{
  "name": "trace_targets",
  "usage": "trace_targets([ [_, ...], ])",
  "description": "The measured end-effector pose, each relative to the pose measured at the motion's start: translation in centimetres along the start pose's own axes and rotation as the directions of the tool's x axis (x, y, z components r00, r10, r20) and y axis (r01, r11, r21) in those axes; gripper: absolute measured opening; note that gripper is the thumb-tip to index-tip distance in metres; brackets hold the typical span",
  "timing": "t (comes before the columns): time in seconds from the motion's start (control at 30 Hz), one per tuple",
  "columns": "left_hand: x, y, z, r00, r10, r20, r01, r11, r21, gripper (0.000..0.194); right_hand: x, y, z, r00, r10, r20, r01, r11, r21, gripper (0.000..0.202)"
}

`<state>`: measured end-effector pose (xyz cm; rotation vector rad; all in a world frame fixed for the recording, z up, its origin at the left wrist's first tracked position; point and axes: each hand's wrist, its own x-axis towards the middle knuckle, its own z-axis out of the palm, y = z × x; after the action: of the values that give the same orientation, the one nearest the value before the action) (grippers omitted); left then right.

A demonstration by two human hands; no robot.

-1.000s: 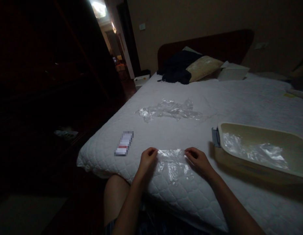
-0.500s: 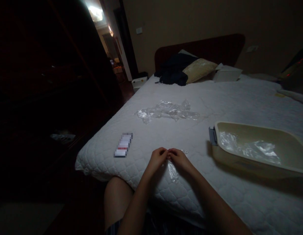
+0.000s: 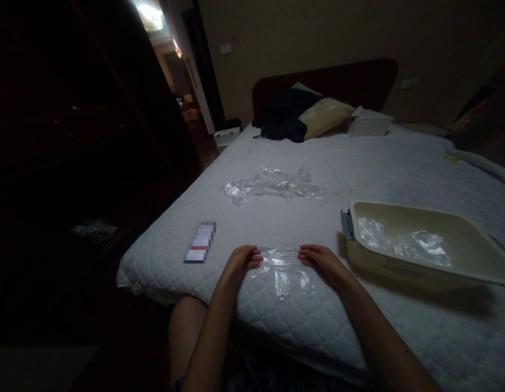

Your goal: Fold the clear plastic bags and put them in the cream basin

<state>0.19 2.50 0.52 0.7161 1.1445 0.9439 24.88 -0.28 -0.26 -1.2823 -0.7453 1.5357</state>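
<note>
A clear plastic bag [image 3: 281, 277] is stretched between my two hands, just above the near edge of the bed. My left hand [image 3: 241, 262] pinches its upper left corner, and my right hand [image 3: 323, 262] pinches the upper right one. The bag's top edge runs almost straight from hand to hand, while its lower part hangs crinkled over the quilted white cover [image 3: 301, 326]. To the right of my right hand stands a cream plastic bin [image 3: 415, 280] with more clear plastic [image 3: 424, 245] inside.
Crumpled clear plastic bags [image 3: 272, 182] lie mid-bed. A phone-like rectangle [image 3: 200, 242], pixelated, lies left of my left hand. Dark clothing [image 3: 287, 114], a beige pillow [image 3: 328, 117] and a white box [image 3: 370, 122] are near the headboard [image 3: 358, 79].
My hands have moved apart from touching each other, left hand leftward and right hand rightward. The bunched plastic bag between them is now spread wide.
</note>
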Motion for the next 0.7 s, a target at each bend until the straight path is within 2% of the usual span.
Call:
trace_targets([
  [0.07,-0.1,0.0,-0.6,0.998,0.055,0.015,-0.056,0.997,0.057,0.019,-0.3,-0.2,-0.6,0.999,-0.038,-0.01,0.038,0.998,-0.057,0.014],
  [0.17,0.0,-0.3,-1.2,0.985,0.167,-0.038,-0.157,0.971,0.182,0.025,-0.6,-0.3,-1.5,0.994,-0.103,-0.024,0.096,0.977,-0.188,0.018],
  [0.27,0.2,-0.6,-1.5,0.973,0.23,-0.033,-0.209,0.929,0.306,0.03,-0.9,-0.4,-2.1,0.994,-0.109,-0.003,0.102,0.943,-0.318,0.025],
  [0.37,0.4,-0.9,-1.4,0.974,0.22,0.05,-0.223,0.9,0.375,0.032,-1.2,-0.6,-2.0,0.999,-0.053,0.005,0.05,0.914,-0.403,0.032],
  [0.47,0.7,-1.1,-1.1,0.981,0.166,0.105,-0.192,0.922,0.335,0.035,-1.4,-0.9,-1.7,0.999,-0.013,0.03,0.024,0.914,-0.406,0.037],
  [0.6,1.5,-1.0,-1.0,0.99,0.088,0.113,-0.119,0.944,0.307,0.044,-0.9,-0.5,-1.4,0.998,-0.019,0.059,0.043,0.897,-0.44,0.036],
  [0.7,1.8,-1.0,-1.3,0.987,0.089,0.135,-0.128,0.941,0.312,0.047,-0.3,-0.1,-1.3,0.998,-0.044,0.048,0.062,0.874,-0.483,0.033],
])
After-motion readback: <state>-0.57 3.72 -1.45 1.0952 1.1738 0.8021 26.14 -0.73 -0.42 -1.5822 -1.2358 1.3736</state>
